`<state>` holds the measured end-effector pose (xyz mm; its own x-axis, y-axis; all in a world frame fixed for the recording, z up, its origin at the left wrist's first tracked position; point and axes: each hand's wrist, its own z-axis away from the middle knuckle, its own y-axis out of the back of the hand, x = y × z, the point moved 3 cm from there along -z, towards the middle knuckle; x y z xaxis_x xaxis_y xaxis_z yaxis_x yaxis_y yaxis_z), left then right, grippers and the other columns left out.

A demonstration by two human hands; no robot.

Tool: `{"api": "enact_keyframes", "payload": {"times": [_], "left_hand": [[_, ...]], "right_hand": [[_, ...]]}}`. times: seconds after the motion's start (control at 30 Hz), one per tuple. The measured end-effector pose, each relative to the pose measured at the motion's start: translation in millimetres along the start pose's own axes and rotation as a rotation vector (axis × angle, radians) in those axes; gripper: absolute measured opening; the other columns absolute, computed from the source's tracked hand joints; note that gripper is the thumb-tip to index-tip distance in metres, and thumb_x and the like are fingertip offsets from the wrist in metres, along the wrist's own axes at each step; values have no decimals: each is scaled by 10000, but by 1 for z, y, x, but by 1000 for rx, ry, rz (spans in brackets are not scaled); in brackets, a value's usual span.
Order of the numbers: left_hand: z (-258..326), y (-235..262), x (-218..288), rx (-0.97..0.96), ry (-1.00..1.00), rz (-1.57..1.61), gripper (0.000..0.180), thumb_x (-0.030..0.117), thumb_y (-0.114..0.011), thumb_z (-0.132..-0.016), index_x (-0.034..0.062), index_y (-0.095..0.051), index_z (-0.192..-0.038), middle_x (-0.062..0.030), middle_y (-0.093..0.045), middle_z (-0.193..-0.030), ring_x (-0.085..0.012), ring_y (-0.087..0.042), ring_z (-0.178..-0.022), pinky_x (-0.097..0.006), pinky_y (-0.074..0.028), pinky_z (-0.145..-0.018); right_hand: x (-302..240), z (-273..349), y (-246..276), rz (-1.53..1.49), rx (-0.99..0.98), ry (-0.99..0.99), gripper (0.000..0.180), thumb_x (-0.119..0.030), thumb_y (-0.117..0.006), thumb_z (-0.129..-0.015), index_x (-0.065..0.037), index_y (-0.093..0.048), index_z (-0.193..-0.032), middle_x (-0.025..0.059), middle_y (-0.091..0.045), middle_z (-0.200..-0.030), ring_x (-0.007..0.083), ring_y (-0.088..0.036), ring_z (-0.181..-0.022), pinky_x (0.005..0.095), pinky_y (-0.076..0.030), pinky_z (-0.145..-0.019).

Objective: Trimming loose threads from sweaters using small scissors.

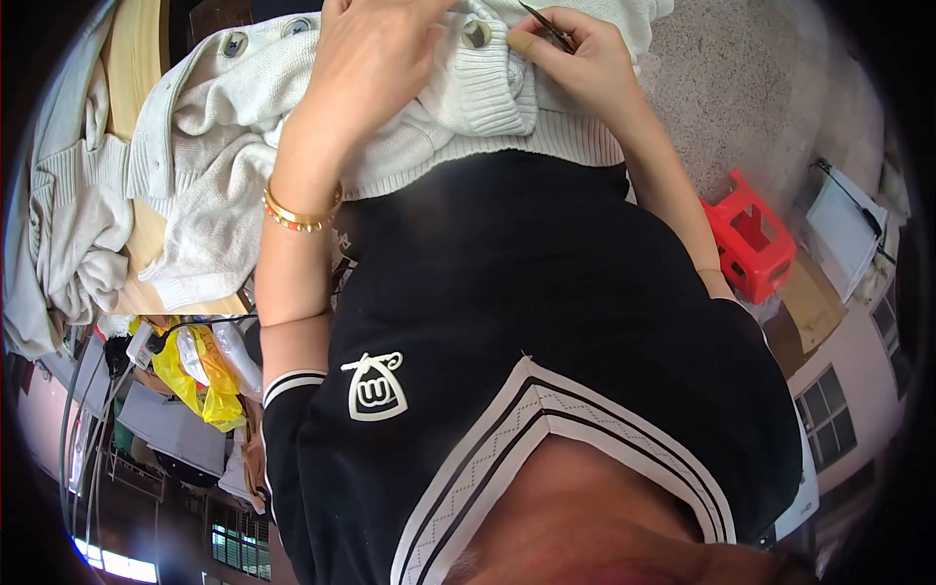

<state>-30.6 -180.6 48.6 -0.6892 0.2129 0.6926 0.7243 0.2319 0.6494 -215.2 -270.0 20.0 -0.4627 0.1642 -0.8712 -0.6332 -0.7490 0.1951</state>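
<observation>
A cream knitted cardigan [487,93] lies bunched across my lap and onto the board at the left. Its ribbed cuff or band carries a large button [476,35], and further buttons [235,44] show along the edge at the upper left. My left hand [375,54] is bent over the knit, fingers gripping it; the fingertips run out past the top edge. Closed around a slim dark pointed tool [548,26], my right hand [583,58] rests at the cardigan just right of the button. The tool's exact kind is unclear. A tan wrap covers the right thumb.
A pale wooden board [146,234] carries more light knitwear [78,214] at the left. Below it are a yellow plastic bag [200,375] and assorted clutter. A red plastic stool [756,244] and a cardboard piece [814,302] stand at the right on speckled floor [726,88].
</observation>
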Motion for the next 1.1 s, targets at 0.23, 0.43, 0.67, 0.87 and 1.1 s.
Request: {"api": "enact_keyframes", "payload": {"times": [0.23,0.43,0.67,0.87,1.1], "left_hand": [[-36,8,19,-593,260,-252,113,68,-592,-866,12,-631,-956,-171,-633,-866,-306,-600,-902,-408,-424,-824],[-15,42,7,-373,414,264,116,75,-580,-951,-21,-588,-1015,-121,-611,-1031,-214,-602,-879,-325,-480,-763],[12,56,22,-35,624,804,294,96,-548,-1004,-16,-521,-1275,-78,-625,-1118,-115,-587,-1026,-243,-450,-902],[28,58,31,185,389,573,356,34,-659,-896,-20,-585,-1239,-78,-645,-1098,-146,-595,-1028,-270,-433,-950],[35,57,22,279,218,114,379,21,-796,-777,21,-644,-1124,-68,-647,-1119,-179,-591,-1067,-284,-447,-925]], "right_hand": [[5,-6,-2,211,53,170,212,-131,-784,-843,30,-671,-922,-35,-588,-757,41,-499,-638,213,-399,-541],[-29,-5,-3,-178,-121,300,98,-62,-713,-905,-7,-645,-949,-41,-561,-685,3,-436,-510,174,-337,-462],[-69,-6,1,-540,-406,325,171,-70,-651,-955,6,-556,-1075,43,-618,-766,54,-506,-478,195,-383,-420],[-64,-16,-12,-531,-389,338,164,-96,-616,-982,2,-558,-1101,36,-611,-755,56,-488,-455,194,-378,-407],[-70,-23,-34,-623,-304,11,147,-101,-615,-979,-41,-570,-1106,-51,-502,-574,23,-414,-406,180,-280,-373]]}}
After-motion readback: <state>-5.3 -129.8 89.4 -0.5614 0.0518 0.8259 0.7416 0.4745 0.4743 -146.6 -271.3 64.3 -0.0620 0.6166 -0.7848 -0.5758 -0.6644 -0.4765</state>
